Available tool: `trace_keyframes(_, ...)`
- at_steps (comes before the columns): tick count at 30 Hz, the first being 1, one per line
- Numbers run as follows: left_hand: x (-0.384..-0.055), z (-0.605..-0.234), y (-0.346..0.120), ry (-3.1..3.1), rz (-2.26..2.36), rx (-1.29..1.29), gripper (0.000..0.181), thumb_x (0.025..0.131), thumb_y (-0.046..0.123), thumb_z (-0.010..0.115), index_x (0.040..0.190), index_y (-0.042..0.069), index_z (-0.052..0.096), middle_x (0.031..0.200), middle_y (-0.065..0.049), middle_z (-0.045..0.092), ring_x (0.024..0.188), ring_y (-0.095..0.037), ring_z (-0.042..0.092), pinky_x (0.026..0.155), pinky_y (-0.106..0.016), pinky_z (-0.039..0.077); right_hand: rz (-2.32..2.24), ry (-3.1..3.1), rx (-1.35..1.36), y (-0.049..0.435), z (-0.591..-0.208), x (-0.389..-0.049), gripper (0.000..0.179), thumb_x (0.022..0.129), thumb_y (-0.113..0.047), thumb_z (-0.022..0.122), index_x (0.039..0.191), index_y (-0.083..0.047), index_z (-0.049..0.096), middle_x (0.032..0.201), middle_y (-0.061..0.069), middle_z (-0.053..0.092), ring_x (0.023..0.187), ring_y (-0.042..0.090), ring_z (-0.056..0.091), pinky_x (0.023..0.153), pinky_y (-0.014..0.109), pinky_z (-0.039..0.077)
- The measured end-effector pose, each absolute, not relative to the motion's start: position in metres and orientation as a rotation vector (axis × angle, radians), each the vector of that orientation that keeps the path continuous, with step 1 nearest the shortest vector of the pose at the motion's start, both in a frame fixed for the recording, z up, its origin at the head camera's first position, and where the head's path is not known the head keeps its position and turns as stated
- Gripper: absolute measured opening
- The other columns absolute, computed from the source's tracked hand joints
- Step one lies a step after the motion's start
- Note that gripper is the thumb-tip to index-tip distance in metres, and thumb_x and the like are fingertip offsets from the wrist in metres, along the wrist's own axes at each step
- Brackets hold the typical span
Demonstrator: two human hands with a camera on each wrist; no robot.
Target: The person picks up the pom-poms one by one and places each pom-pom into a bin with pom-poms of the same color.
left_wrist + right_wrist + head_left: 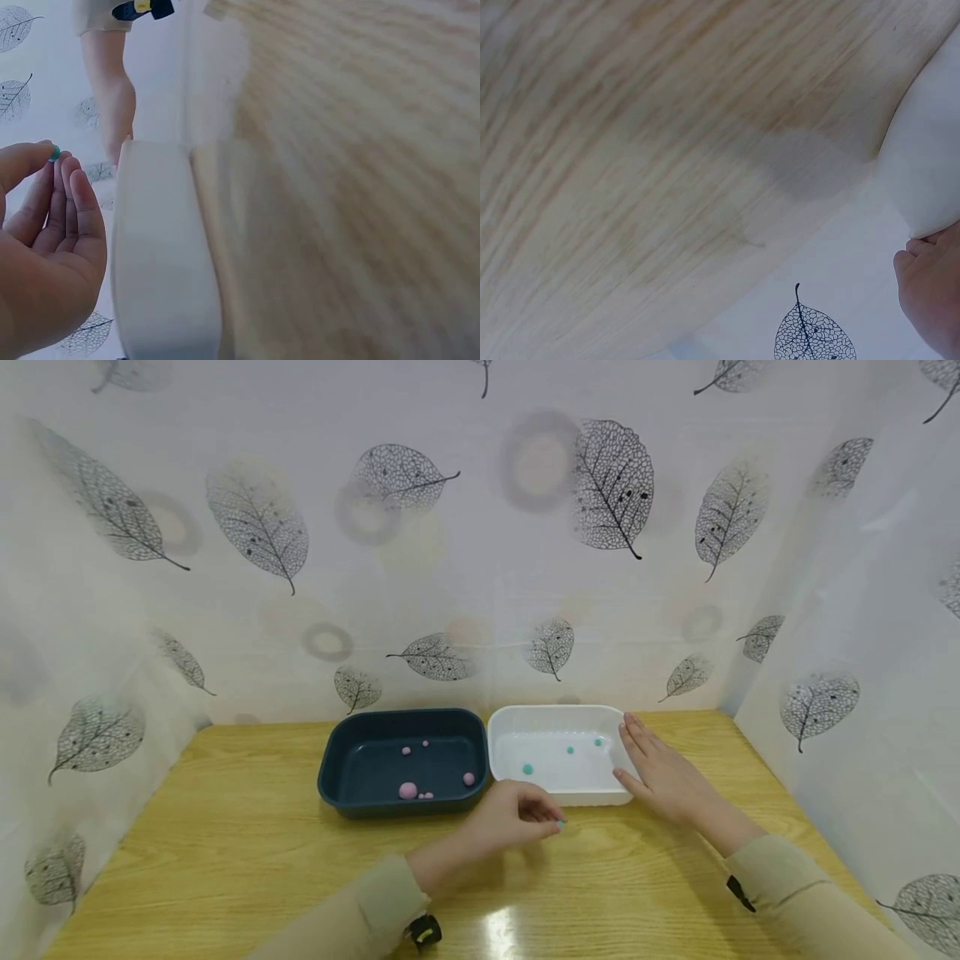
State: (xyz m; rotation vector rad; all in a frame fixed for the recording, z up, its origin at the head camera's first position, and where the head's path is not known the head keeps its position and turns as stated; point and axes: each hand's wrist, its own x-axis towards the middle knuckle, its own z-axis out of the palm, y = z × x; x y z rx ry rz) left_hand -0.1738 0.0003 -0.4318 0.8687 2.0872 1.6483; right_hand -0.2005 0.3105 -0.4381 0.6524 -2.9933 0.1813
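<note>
Between thumb and fingertips my left hand [510, 814] pinches a small teal ball [559, 826], just in front of the white tray [558, 797]. The left wrist view also shows this teal ball [55, 153] at the thumb tip. My right hand [663, 774] rests against the white tray's right rim with its fingers extended. Inside that tray lie a larger teal ball [528, 769] and two smaller ones. In the right wrist view only part of the right hand [934, 289] shows, at the tray's edge.
A dark blue tray [402, 808] stands left of the white one, their rims close together. It holds several pink balls, the largest pink ball [407, 791] near its front wall. Both trays sit on a wooden table [225, 860] backed by a leaf-patterned curtain [480, 552].
</note>
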Motion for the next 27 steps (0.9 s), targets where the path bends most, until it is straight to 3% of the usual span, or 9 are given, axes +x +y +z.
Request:
trace_keyframes(15,-0.207,-0.421,0.007,2.271,1.673,0.925,0.01,0.095,0.002,0.077,0.102,-0.004,0.081,0.095,-0.019,0.08,0.075,0.006,0.063,0.074,-0.015,0.058,0.18,-2.999,0.657,0.312,-0.441,-0.202,0.078,0.111,-0.041,0.05,0.161,0.015,0.027,0.173,0.033,0.018,0.16,0.051,0.024,0.129,0.063,0.029)
trace_keyframes(27,-0.235,-0.419,0.002,2.409,1.65,0.804,0.012,0.097,0.007,0.077,0.105,0.001,0.082,0.102,-0.017,0.08,0.082,-0.007,0.071,0.074,-0.016,0.057,0.18,-3.002,0.668,0.312,-0.436,-0.201,0.079,0.111,-0.04,0.05,0.161,0.015,0.026,0.173,0.033,0.018,0.16,0.05,0.023,0.129,0.063,0.029)
